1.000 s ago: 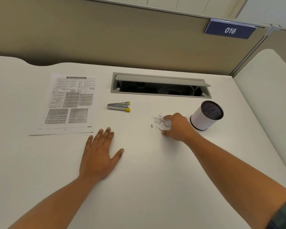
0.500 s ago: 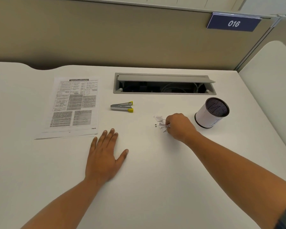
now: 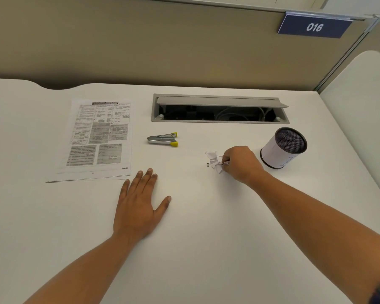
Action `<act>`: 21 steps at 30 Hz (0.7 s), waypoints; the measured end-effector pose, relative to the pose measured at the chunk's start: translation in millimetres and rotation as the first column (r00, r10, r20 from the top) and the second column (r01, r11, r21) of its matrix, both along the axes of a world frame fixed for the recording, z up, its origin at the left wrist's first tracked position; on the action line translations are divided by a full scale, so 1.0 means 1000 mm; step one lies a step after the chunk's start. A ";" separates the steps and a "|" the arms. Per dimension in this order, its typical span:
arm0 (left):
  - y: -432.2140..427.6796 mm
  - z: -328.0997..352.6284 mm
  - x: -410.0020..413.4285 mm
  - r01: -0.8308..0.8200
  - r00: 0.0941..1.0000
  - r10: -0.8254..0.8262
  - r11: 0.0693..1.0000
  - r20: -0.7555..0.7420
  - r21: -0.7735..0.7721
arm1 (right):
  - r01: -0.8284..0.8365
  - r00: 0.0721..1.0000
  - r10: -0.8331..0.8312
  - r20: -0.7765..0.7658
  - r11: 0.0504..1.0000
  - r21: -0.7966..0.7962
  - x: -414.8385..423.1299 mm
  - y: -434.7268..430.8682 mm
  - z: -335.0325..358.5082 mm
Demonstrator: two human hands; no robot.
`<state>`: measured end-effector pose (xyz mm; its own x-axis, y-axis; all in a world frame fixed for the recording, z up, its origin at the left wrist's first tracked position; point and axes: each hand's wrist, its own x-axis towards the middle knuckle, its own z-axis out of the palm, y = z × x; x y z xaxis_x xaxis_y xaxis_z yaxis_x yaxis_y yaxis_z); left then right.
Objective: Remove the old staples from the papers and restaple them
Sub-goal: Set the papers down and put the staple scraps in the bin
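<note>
A stack of printed papers [image 3: 98, 137] lies flat at the left of the white desk [image 3: 184, 249]. A silver staple remover with yellow tips [image 3: 162, 139] lies to the right of the papers. My left hand [image 3: 138, 205] rests flat on the desk, fingers spread, just below the papers' lower right corner. My right hand [image 3: 239, 164] is curled and pinches small torn paper scraps [image 3: 214, 162] in the middle of the desk. A tiny dark staple [image 3: 208, 165] lies beside the scraps.
A white mesh-topped cup [image 3: 282, 148] stands right of my right hand. An open grey cable tray [image 3: 219, 108] is sunk into the desk behind. A beige partition with a blue "016" sign [image 3: 314, 26] backs the desk.
My right hand has kept working at the paper scraps with small finger movements. My left hand stays flat. The view shifted slightly as my head moved.
</note>
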<state>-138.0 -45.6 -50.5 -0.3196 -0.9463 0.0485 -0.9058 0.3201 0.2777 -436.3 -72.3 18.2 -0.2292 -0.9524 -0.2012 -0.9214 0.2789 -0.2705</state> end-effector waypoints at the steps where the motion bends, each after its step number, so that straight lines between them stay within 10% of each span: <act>1: 0.000 0.000 0.000 -0.001 1.000 0.001 1.000 0.001 0.001 | 0.007 1.000 -0.007 0.015 1.000 -0.005 -0.001 0.000 0.001; 21: 0.000 -0.003 0.001 0.003 1.000 -0.003 1.000 -0.005 -0.008 | 0.353 0.733 -0.271 0.624 0.935 -0.009 -0.052 0.009 0.077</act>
